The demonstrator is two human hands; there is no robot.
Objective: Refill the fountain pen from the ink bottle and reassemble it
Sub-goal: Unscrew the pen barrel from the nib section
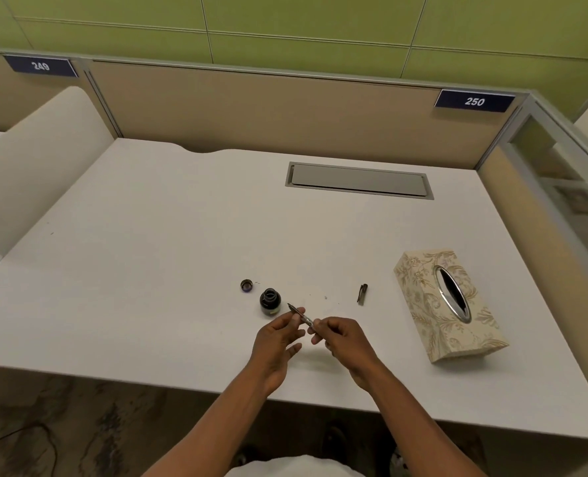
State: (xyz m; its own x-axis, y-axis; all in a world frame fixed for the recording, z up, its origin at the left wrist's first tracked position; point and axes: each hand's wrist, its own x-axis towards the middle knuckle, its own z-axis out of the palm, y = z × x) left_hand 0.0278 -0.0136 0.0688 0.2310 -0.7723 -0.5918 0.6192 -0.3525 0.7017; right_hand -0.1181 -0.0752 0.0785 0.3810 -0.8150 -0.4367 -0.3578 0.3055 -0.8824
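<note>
Though uncapped, ink bottle (270, 302) darkly full

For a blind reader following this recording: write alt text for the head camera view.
Two hands, the left hand and right hand, hold a thin pen part between them over a white desk, its nib pointing toward an open ink bottle. The bottle cap lies left of the bottle, a pen cap and a patterned tissue box to the right.

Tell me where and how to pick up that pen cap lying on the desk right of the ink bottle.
Likely best: pinch the pen cap across its narrow sides near mid-length, coming straight down from above. It lies flat on the desk, pointing almost straight away from you, clear of the ink bottle and tissue box.
</note>
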